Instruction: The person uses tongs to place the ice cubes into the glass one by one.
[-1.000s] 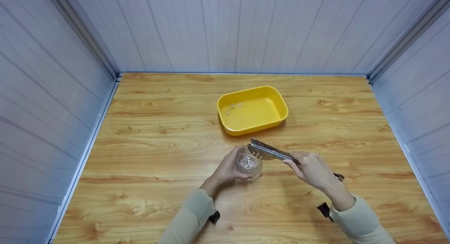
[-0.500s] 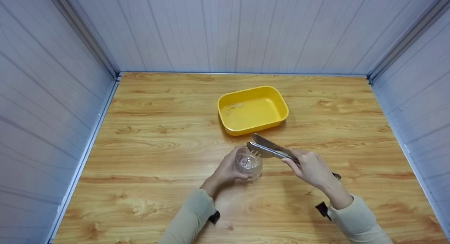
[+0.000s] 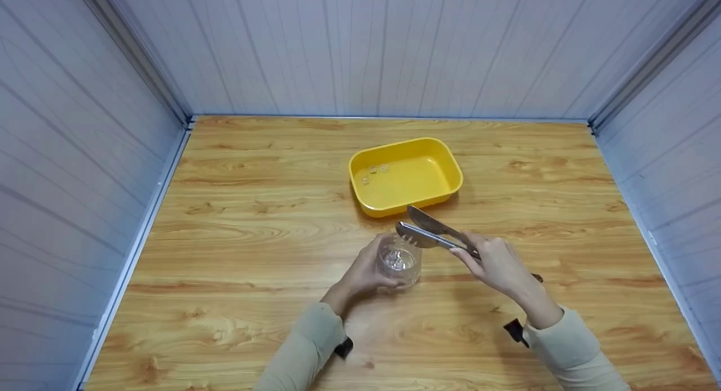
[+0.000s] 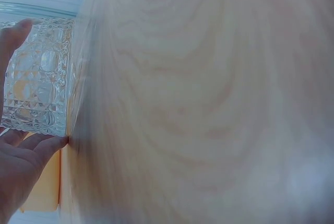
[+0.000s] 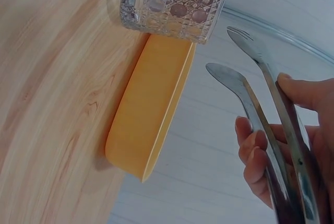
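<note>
A clear cut-glass tumbler (image 3: 406, 271) stands upright on the wooden table in the head view. My left hand (image 3: 365, 269) grips its side, with thumb and fingers around it in the left wrist view. Something clear glints inside the glass; I cannot tell whether it is loose pieces or the patterned base. My right hand (image 3: 498, 267) holds metal tongs (image 3: 431, 236), whose ends are spread apart with nothing between them. One tong end has teeth and hangs over the tumbler's rim in the head view; the other end lies farther back, near the yellow tub.
Beyond the glass sits a yellow plastic tub (image 3: 408, 206) with three small clear cubes (image 3: 373, 169) at its left end. Pale panelled walls (image 3: 360, 53) enclose the table (image 3: 253, 210) at the back and both sides.
The tongs have spread wider, their far end moving back toward the tub. My right hand has shifted slightly left and away from me. The left hand and tumbler have stayed put.
</note>
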Tool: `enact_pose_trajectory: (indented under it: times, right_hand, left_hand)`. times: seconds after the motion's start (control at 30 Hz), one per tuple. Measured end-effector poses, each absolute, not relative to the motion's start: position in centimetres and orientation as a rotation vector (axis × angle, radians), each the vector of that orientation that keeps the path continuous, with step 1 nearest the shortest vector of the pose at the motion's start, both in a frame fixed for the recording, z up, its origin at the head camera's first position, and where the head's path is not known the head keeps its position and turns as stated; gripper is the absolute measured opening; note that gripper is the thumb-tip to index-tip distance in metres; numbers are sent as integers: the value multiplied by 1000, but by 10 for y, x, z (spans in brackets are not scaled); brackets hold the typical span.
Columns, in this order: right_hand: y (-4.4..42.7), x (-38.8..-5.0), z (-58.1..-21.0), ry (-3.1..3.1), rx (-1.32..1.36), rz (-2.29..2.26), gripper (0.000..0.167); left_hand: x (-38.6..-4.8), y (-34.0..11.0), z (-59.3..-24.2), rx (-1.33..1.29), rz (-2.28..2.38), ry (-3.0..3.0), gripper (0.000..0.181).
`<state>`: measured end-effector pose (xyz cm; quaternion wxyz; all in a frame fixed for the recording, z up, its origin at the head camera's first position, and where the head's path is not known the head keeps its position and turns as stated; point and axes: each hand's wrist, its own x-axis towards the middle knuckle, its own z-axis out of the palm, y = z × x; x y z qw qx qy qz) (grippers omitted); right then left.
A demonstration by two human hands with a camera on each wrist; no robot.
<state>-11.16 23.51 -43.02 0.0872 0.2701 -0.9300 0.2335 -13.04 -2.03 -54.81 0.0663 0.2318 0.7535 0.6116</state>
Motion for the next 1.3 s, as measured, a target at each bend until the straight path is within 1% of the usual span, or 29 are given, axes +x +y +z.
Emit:
enact_pose_trajectory:
  times: [0.1, 0.27, 0.43, 0.67, 0.83, 0.97, 1.1, 1.2, 1.3]
  right_hand:
    - [235, -115, -429, -2780, 798, 718, 23]
    - [234, -121, -427, -2776, 785, 724, 28]
    - [232, -130, -425, -2767, 770, 736, 25]
    - [227, -142, -426, -2770, 733, 733, 24]
    - [225, -149, -428, -2770, 723, 744, 26]
    - [224, -156, -429, -2748, 730, 751, 25]
    - [222, -164, -431, -2739, 721, 758, 26]
    - [221, -171, -432, -2749, 696, 753, 30]
    - [220, -179, -434, -2772, 661, 726, 33]
  left_hand:
    - [-130, -20, -548, 697, 1850, 2262, 93]
    - [-131, -20, -548, 707, 1863, 2247, 95]
    - [-131, -20, -547, 710, 1845, 2267, 95]
    - [-123, -22, -521, 782, 1863, 2260, 93]
    - [-120, -22, -512, 797, 1855, 2253, 92]
    - [-122, -22, -517, 798, 1865, 2248, 92]
    - [-128, -21, -537, 773, 1872, 2260, 96]
    - [-127, -21, -536, 767, 1874, 2264, 96]
    - [-124, -21, -528, 757, 1892, 2236, 96]
